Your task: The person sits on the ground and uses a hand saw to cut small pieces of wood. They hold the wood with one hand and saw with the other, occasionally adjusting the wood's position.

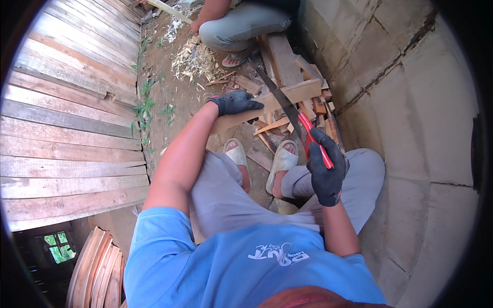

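My saw (285, 102) crosses a board (303, 92) above a litter of offcuts

In the head view, I sit low in a blue shirt (226, 267) and grey trousers (221, 192), both hands gloved in black. My right hand (328, 167) is closed around the red handle (312, 134) of the saw, its dark blade slanting away from me, up and to the left. My left hand (237, 102) grips the board near its left part, the fingers spread over the wood. The board lies across in front of me, beyond my 2 pale sandals (282, 163), its right end tilted up in the frame over scattered wood offcuts (307, 109). The blade passes over it to the right of my left hand; I cannot tell whether the teeth have bitten in.

Beyond the board, a co-worker (246, 25) in grey trousers crouches beside a heap of pale shavings (195, 60), 1 hand near a light strip of wood (170, 10). A thick beam (282, 59) lies just beside that person's sandalled foot. A wall of large blocks (405, 102) rises on my right; planks (72, 154) are ranged on my left, with green weeds (146, 100) along their edge. Curved boards (97, 272) stand together at lower left.
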Demonstrator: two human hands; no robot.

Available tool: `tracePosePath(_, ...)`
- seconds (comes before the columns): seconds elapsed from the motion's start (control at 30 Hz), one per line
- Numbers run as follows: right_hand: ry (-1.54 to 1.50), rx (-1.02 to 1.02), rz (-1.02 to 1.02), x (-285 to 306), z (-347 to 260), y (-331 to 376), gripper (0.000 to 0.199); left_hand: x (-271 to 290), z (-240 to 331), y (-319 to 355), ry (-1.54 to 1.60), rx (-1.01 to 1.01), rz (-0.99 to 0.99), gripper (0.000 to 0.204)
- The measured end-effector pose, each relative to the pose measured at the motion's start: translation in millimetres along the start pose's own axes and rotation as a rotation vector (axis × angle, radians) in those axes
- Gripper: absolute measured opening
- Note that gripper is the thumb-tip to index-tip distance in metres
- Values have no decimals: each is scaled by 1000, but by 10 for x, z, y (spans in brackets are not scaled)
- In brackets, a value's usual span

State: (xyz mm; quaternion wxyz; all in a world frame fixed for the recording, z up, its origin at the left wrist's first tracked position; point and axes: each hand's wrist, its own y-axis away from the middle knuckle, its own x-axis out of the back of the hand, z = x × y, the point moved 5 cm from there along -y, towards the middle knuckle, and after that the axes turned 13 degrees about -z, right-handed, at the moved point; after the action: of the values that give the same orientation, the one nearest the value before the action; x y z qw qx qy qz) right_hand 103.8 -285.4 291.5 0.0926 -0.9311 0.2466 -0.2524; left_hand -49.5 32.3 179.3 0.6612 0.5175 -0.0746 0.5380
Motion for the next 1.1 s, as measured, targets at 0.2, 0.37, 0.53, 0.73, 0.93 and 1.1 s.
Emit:
tracePosePath(0.2,-122,-206,-38,-77,223,-136,30,145,-18,-117,-58,3,104,46)
tracePosePath(0.37,-235,-281,-50,-419,717,-149,31,10,26,-222,-54,340,164,69)
tracePosePath(0.53,-296,-274,-95,-576,828,-202,31,-96,139,-246,-144,390,95,95)
tracePosePath(0.73,-213,-229,-223,-797,1161,-179,39,-522,-280,-717,-209,368,209,69)
tracePosePath(0.93,-130,-313,-304,-904,1342,-167,49,-771,-459,-1042,-143,385,225,72)
tracePosePath(1.1,-26,-225,-340,-1057,1481,-165,52,-1215,-761,-1358,92,422,156,82)
